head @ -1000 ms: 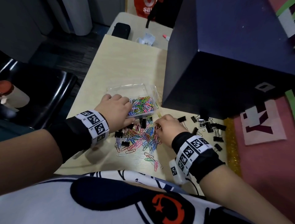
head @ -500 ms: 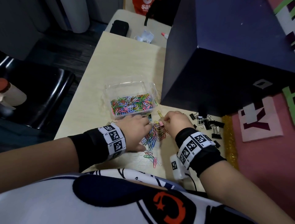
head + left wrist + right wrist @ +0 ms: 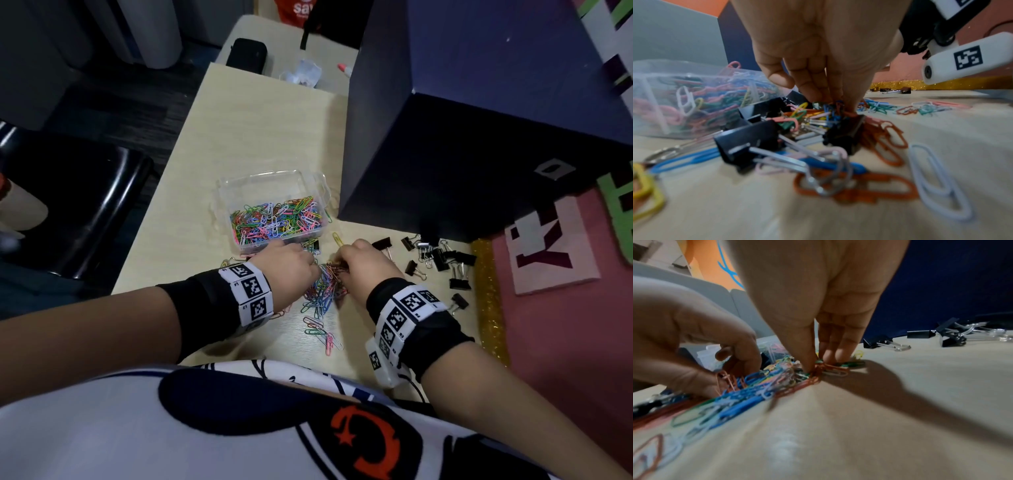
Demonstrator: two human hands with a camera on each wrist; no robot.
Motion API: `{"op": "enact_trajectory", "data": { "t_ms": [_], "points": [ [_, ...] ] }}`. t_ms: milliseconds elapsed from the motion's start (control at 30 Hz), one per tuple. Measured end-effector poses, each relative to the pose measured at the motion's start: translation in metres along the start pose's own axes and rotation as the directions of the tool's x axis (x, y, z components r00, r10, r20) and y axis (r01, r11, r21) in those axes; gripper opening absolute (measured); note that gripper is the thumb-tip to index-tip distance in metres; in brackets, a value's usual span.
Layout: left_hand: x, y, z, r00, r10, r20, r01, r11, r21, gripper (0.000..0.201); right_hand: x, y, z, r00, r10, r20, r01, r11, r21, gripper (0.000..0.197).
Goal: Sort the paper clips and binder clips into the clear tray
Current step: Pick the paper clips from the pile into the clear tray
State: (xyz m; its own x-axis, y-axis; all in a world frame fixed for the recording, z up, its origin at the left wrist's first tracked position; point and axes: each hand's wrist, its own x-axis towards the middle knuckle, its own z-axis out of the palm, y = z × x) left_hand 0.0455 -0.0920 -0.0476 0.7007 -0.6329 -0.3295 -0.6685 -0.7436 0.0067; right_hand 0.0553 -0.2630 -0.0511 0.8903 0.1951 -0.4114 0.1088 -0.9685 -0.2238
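The clear tray sits mid-table with several coloured paper clips in its near half. Just in front of it lies a loose pile of paper clips mixed with black binder clips. My left hand is down on the pile's left side, and its fingertips pinch a bunch of clips. My right hand is on the pile's right side. Its thumb and fingers pinch orange and green clips against the table. More binder clips lie scattered to the right.
A large dark blue box stands right behind the pile and beside the tray. A gold glitter strip edges the table on the right, with pink matting beyond. A black chair is to the left. A black case lies far back.
My left hand came back from the tray to the loose pile. Both hands have closed in on the pile's middle and bunched the clips between them.
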Motion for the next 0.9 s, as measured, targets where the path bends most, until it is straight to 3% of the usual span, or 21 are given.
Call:
{"op": "enact_trajectory", "data": {
  "t_ms": [233,333,433,500,600,700,833,900],
  "points": [
    [0.001,-0.002,0.002,1.000,0.012,-0.027,-0.013,1.000,-0.028,0.023,0.001,0.008,-0.009,0.999,0.038,-0.012,-0.037,0.998,0.046,0.026],
    [0.002,0.001,-0.001,0.999,0.022,-0.048,-0.024,0.999,-0.037,0.029,-0.003,0.014,-0.018,0.983,0.125,-0.135,-0.113,0.989,0.095,0.027],
    [0.003,0.005,-0.004,0.998,0.022,-0.052,-0.027,0.996,-0.090,0.046,-0.007,0.022,-0.023,0.916,0.275,-0.291,-0.248,0.960,0.127,0.029],
    [0.003,0.006,-0.002,0.999,0.030,-0.023,-0.032,0.993,-0.114,0.061,-0.008,0.024,-0.023,0.912,0.254,-0.322,-0.227,0.967,0.118,0.034],
    [0.004,0.009,0.001,0.997,0.034,0.066,-0.029,0.996,-0.086,0.075,-0.006,0.018,-0.018,0.978,0.153,-0.144,-0.135,0.983,0.125,0.040],
    [0.007,0.010,-0.002,0.997,0.007,0.078,0.001,0.995,-0.096,0.057,-0.009,0.007,-0.006,0.996,0.079,0.047,-0.083,0.993,0.084,0.060],
    [0.010,0.006,-0.005,0.996,-0.015,0.085,0.022,0.996,-0.088,0.032,-0.019,-0.006,0.006,0.991,-0.004,0.136,-0.006,0.998,0.069,0.099],
    [0.011,0.003,-0.006,0.994,-0.033,0.106,0.042,0.995,-0.086,0.029,-0.021,-0.010,0.009,0.991,-0.034,0.130,0.026,0.998,0.059,0.093]
  ]
}}
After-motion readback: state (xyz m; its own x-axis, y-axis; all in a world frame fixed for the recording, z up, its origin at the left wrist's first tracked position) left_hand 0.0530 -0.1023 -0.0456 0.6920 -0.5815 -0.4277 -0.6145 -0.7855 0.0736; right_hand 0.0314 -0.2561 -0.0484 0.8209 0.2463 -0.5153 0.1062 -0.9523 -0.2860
